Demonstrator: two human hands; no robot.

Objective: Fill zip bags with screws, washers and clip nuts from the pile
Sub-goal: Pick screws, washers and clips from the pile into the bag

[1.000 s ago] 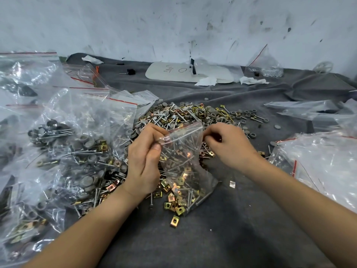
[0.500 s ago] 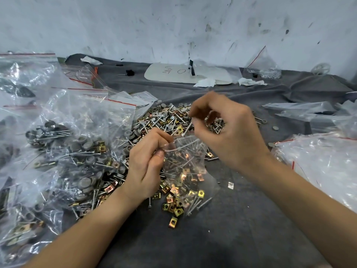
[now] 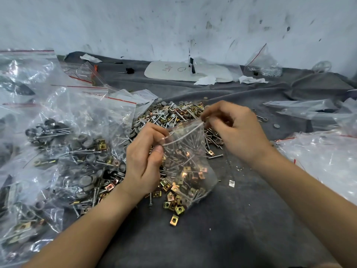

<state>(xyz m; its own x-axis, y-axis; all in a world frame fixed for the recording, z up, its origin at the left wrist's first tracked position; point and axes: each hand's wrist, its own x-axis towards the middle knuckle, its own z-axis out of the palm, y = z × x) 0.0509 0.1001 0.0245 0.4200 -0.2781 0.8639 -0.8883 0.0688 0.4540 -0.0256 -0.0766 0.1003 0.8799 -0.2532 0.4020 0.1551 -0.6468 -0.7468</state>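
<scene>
A small clear zip bag point(image 3: 188, 161) stands at the centre, holding screws and brass clip nuts. My left hand point(image 3: 144, 159) pinches the bag's left mouth edge between thumb and fingers. My right hand point(image 3: 233, 130) pinches the right corner of the mouth. Behind the bag lies the loose pile point(image 3: 173, 115) of screws, grey washers and clip nuts on the grey cloth point(image 3: 222, 229). A few loose clip nuts point(image 3: 173, 219) lie in front of the bag.
Several filled zip bags point(image 3: 63, 151) are heaped on the left. Empty clear bags point(image 3: 324, 157) lie on the right. A white board point(image 3: 179, 71), crumpled tissue point(image 3: 251, 80) and another bag point(image 3: 264, 62) sit at the back by the wall.
My right hand, raised over the pile with screws half a second ago, has come down and now pinches the bag's right mouth corner. My left hand has kept its hold on the bag.
</scene>
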